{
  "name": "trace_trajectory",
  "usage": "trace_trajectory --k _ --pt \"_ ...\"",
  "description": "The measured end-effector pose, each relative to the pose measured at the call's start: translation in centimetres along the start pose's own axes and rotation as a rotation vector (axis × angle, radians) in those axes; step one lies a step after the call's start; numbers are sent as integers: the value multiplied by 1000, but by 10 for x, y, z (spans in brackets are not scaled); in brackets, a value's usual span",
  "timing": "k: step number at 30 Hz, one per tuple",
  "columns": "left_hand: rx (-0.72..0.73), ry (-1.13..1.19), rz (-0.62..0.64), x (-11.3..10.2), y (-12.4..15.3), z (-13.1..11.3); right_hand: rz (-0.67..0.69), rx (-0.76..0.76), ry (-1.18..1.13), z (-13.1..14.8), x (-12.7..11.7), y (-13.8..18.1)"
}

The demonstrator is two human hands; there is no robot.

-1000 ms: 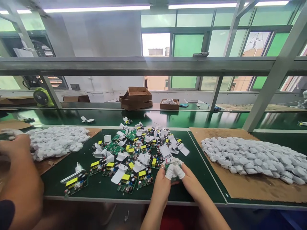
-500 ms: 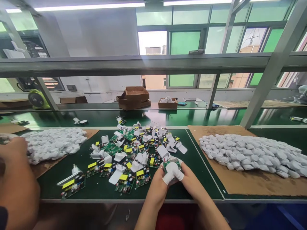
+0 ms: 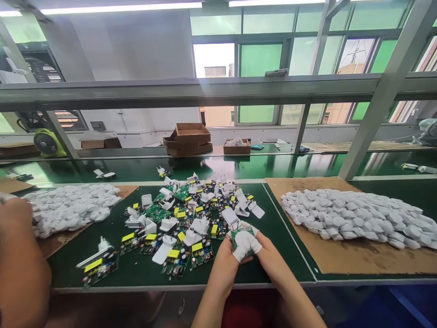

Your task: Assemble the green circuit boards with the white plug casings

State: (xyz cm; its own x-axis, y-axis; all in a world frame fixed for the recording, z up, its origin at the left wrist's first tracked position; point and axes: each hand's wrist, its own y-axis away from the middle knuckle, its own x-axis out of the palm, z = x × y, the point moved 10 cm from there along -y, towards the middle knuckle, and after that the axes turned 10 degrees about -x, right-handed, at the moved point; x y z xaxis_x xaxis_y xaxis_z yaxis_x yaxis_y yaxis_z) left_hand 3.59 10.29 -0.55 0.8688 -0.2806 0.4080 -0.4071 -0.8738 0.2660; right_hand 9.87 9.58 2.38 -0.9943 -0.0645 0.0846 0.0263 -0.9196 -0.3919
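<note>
My left hand (image 3: 227, 259) and my right hand (image 3: 264, 255) meet over the green mat near the table's front edge. Together they pinch a small green circuit board (image 3: 241, 233), thumbs in white finger cots pressed on it. Just beyond lies a pile of circuit boards with yellow parts and white plug housings (image 3: 187, 218).
Heaps of white plastic shells lie on cardboard at the right (image 3: 348, 216) and at the left (image 3: 68, 207). Another person's arm (image 3: 20, 269) fills the left foreground. A green conveyor belt (image 3: 218, 166) runs behind, with cardboard boxes (image 3: 189, 139) beyond it.
My hands stay together on the board, thumbs shifting slightly. The view has drifted a little to the right.
</note>
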Motion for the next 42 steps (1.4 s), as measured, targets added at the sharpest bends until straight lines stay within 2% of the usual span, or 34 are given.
trace_trajectory --k 4,12,15,19,22,23,25,27,29,32,35,38,42 --pt "41 -69 -17 0 2 -2 -36 12 58 -1 -2 -1" --pt "68 -128 148 15 1 -1 -18 54 -36 -2 -2 3" --pt "94 -129 161 17 1 -2 -88 45 38 -7 -7 2" --pt "103 -21 117 12 3 -6 -185 44 24 -18 -15 -1" --pt "64 153 209 14 5 -8 -231 26 38 -16 -36 0" --pt "62 228 259 15 6 -10 -270 13 133 -11 -50 2" --pt "73 358 316 14 6 -15 -310 -4 589 11 -82 6" --pt "56 406 300 9 3 -14 -260 16 1140 34 -104 4" --pt "-5 398 256 6 -1 -8 -175 67 1499 46 -123 -1" --pt "-49 395 175 0 -5 -3 -106 120 1671 53 -148 -10" --pt "-43 348 108 -2 -5 -3 1 164 1781 47 -160 -12" --pt "2 274 87 4 -4 -8 62 186 1860 43 -162 -6" --pt "19 239 47 5 -4 -9 60 152 1927 44 -157 2"
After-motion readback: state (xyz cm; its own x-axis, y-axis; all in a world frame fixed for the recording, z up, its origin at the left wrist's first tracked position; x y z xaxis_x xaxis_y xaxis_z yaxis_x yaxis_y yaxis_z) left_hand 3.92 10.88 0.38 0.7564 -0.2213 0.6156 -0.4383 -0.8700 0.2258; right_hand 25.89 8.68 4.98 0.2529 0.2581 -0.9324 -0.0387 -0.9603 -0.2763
